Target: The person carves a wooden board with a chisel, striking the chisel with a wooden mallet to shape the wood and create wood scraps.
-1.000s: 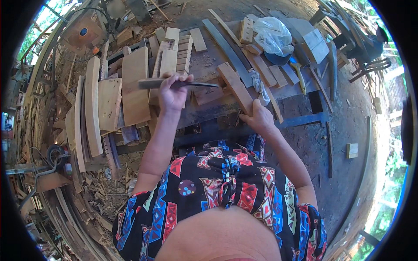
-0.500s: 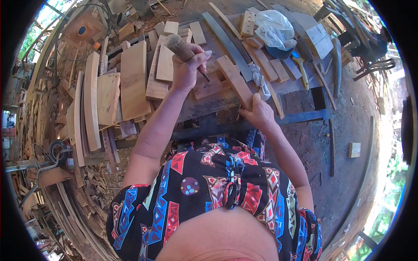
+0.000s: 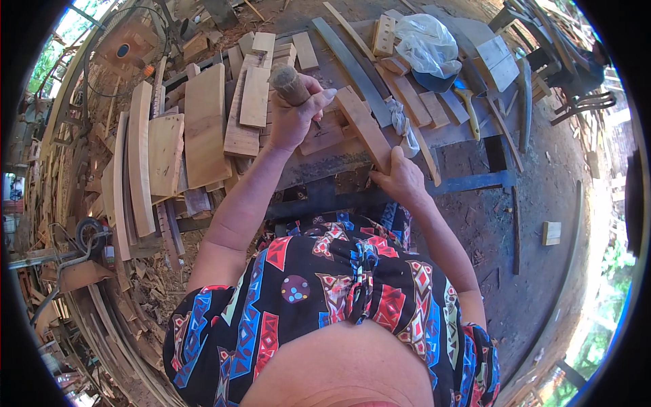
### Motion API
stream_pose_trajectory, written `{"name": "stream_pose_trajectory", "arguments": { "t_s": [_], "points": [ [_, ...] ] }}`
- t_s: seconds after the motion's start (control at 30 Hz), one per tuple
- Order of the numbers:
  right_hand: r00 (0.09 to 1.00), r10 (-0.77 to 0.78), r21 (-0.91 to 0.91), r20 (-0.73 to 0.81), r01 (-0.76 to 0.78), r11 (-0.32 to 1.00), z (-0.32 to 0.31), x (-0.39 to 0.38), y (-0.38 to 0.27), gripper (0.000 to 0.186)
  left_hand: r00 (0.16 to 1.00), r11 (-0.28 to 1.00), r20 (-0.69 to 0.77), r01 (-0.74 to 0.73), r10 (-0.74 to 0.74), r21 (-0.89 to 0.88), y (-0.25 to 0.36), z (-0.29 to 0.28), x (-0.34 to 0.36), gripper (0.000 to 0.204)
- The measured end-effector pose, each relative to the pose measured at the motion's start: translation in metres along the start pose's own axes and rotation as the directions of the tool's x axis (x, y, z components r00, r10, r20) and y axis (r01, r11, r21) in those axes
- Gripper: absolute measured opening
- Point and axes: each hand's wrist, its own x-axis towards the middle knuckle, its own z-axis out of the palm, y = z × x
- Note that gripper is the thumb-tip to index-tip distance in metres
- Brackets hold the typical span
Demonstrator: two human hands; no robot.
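My left hand is closed round the thick wooden handle of a chisel, its worn butt end tilted up. Most of the blade is hidden behind my fingers; its tip is above a short wooden piece on the bench. With thumb and fingers, my right hand grips the near end of a longer wooden bar. That bar lies slantwise across the bench, its far end beside the short piece.
Several boards are stacked at the left. At the right of the bench lie a clear plastic bag, a brush with a yellow handle and a crumpled rag. A blue-grey metal bar runs along the near edge.
My left hand has shifted slightly right and down, and the chisel now stands steeper, with less of its blade showing. The right hand keeps its grip on the bar.
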Motion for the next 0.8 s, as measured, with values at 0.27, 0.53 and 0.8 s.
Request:
{"name": "stream_pose_trajectory", "arguments": {
  "t_s": [0.27,0.53,0.8],
  "points": [
    [0.999,-0.022,-0.007,-0.027,0.021,1.000,-0.002,0.000,0.000,0.050,1.000,1.000,0.014,0.008,-0.007,-0.024,0.004,0.004,-0.003,0.015],
    [0.998,-0.050,-0.025,-0.040,0.049,0.998,0.005,-0.004,0.008,0.054,0.997,0.986,-0.062,-0.025,0.035,0.163,-0.006,0.013,-0.018,0.018],
    [0.999,-0.024,-0.005,-0.027,0.024,1.000,0.005,-0.003,0.007,0.051,0.993,0.999,-0.115,-0.002,0.006,0.039,-0.004,0.008,-0.004,0.018]
  ]
}}
